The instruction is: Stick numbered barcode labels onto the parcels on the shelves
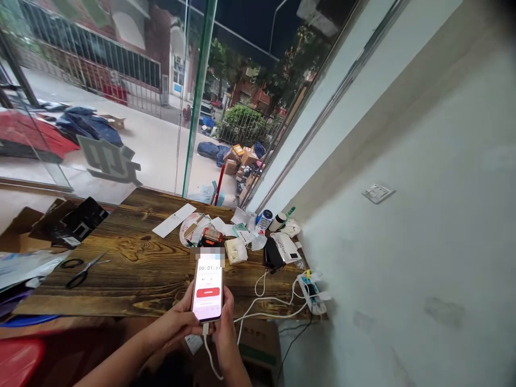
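Note:
Both my hands hold a smartphone upright at the near edge of a dark wooden table. Its lit screen shows a timer and a red button. My left hand wraps the phone's left side and my right hand grips its right side from below. A white charging cable hangs from the phone's bottom and runs right to a power strip.
Black scissors lie at the table's left. Paper slips, packets, a black pouch and small containers crowd the far right corner. A white wall runs close on the right, glass panes stand behind. A cardboard box sits under the table.

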The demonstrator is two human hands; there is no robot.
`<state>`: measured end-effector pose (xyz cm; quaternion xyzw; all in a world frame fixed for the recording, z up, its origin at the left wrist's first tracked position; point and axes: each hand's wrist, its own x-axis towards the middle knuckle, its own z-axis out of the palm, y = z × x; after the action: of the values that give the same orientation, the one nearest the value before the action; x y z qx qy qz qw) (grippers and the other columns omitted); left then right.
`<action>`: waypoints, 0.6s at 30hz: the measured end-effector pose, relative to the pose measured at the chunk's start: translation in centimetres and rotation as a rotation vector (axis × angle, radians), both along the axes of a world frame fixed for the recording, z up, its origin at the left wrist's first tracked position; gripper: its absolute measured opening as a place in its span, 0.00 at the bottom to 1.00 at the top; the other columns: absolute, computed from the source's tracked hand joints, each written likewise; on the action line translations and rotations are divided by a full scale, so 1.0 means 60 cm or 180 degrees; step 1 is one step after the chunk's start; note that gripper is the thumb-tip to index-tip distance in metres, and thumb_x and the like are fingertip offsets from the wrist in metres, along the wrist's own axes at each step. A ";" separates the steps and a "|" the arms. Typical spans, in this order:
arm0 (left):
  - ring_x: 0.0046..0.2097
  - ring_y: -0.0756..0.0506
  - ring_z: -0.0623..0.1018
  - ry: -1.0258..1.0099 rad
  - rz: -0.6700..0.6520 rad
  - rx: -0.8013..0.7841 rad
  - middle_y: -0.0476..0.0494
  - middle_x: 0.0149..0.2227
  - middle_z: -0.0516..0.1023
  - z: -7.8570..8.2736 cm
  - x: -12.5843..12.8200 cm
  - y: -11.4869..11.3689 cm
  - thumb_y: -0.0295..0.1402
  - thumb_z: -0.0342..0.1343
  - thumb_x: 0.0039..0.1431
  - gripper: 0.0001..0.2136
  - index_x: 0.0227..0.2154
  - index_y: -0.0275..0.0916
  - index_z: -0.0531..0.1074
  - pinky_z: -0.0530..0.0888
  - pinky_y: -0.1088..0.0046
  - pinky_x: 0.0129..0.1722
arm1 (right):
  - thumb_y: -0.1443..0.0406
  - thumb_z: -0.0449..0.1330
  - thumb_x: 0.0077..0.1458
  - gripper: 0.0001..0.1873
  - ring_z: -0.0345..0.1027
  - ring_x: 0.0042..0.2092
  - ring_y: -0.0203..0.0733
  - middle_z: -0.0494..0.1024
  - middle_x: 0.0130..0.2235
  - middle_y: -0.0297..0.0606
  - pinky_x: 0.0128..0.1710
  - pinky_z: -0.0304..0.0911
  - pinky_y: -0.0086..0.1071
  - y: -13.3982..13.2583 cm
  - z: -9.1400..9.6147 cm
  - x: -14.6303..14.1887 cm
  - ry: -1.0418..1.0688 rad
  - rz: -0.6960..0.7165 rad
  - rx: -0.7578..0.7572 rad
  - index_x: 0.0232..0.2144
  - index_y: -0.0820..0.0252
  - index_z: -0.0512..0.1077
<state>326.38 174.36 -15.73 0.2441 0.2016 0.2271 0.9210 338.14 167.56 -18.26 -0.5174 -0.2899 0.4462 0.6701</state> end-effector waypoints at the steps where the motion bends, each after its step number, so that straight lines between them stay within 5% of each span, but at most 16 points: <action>1: 0.53 0.34 0.71 -0.0093 0.0081 -0.0071 0.40 0.57 0.67 0.007 0.012 -0.003 0.18 0.53 0.37 0.54 0.63 0.53 0.25 0.71 0.55 0.46 | 0.43 0.50 0.54 0.32 0.66 0.55 0.48 0.70 0.56 0.44 0.55 0.60 0.43 0.002 0.005 0.016 0.0121 0.0068 -0.0032 0.54 0.53 0.61; 8: 0.45 0.35 0.75 0.0040 0.0544 -0.0194 0.40 0.52 0.72 0.026 0.082 -0.020 0.23 0.50 0.37 0.50 0.64 0.51 0.32 0.72 0.55 0.42 | 0.44 0.59 0.48 0.30 0.70 0.50 0.49 0.78 0.48 0.41 0.50 0.66 0.39 0.036 0.035 0.111 0.0052 0.0278 -0.0502 0.45 0.57 0.72; 13: 0.34 0.44 0.74 0.0434 0.0778 -0.0021 0.42 0.48 0.74 0.034 0.121 -0.028 0.23 0.49 0.35 0.51 0.64 0.47 0.31 0.73 0.67 0.32 | 0.53 0.63 0.47 0.23 0.73 0.37 0.45 0.81 0.37 0.40 0.37 0.68 0.33 0.062 0.058 0.136 -0.0328 0.0424 -0.0368 0.41 0.63 0.73; 18: 0.26 0.48 0.72 0.0540 0.0928 -0.0050 0.42 0.46 0.75 0.048 0.146 -0.026 0.24 0.49 0.34 0.53 0.64 0.45 0.27 0.69 0.71 0.26 | 0.56 0.61 0.50 0.20 0.73 0.39 0.46 0.81 0.38 0.41 0.39 0.68 0.34 0.072 0.060 0.155 -0.0493 0.0397 -0.0302 0.41 0.64 0.73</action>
<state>335.16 172.82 -12.86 0.2234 0.3137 0.3352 0.8598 347.46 171.89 -14.69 -0.5625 -0.3511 0.4590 0.5914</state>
